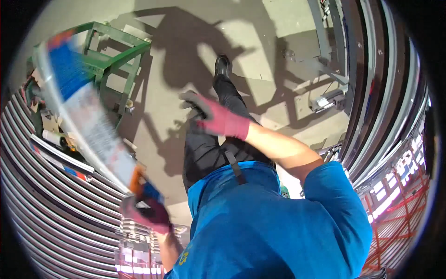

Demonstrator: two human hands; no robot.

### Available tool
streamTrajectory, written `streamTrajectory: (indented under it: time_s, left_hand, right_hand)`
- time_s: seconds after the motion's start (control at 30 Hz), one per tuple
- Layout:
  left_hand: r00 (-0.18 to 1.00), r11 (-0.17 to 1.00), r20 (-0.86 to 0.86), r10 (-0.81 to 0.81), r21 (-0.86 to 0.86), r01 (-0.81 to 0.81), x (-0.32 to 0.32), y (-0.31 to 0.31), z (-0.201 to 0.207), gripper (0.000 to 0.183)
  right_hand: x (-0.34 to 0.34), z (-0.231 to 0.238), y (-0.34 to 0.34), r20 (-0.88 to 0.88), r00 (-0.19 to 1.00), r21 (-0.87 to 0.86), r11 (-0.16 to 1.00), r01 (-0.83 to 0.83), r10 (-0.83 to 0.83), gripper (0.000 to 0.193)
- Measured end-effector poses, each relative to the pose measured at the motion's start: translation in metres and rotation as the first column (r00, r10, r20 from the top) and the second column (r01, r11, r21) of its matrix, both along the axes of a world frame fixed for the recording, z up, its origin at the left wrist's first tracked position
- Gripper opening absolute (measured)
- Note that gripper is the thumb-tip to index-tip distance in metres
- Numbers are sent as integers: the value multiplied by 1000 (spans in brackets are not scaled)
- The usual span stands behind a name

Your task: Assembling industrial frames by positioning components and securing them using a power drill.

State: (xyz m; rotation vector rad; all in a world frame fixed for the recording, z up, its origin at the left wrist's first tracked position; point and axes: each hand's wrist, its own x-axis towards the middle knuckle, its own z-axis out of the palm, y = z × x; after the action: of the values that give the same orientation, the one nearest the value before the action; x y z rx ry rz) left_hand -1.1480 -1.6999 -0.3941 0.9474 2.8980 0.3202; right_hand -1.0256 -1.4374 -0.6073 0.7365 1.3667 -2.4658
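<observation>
The left hand [147,214], in a maroon and grey glove, is closed around the lower end of a long bar [100,125]. The bar slants to the upper left, partly in front of a green frame [123,58]; it has a pale edge, a blue band, a grey-white middle and orange patches. Its print is too blurred to read. The right hand [216,114], likewise gloved, hangs over the legs, fingers loosely curled around nothing visible. Yellow marks on the blue shirt [260,218] are illegible.

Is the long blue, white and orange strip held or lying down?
Held: the maroon-and-grey gloved left hand grips the strip near its lower end.
</observation>
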Motion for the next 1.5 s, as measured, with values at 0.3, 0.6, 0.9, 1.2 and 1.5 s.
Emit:
streamTrajectory:
  time_s: [0.3,0.6,0.9,1.2,1.5]
  left_hand:
    - [779,919,505,-372,81,386,62,-52,-78,57]
    - [46,995,996,-78,75,58,41,-63,-66,49]
    - [893,902,206,-399,262,343,139,37,-35,74]
    - [775,560,408,-482,824,-85,95,219,153,65]
    - [633,639,440,-637,761,114,92,219,171,25]
  right_hand:
    - [54,11,-154,345,545,-202,507,838,-764,36]
    - [86,70,-130,246,706,-636,440,635,-664,34]
    - [63,180,0,-312,605,254,549,796,-733,70]
    - [178,262,84,-483,837,373,805,461,-256,115]
    - [255,297,64,-376,912,376,873,312,-164,119]
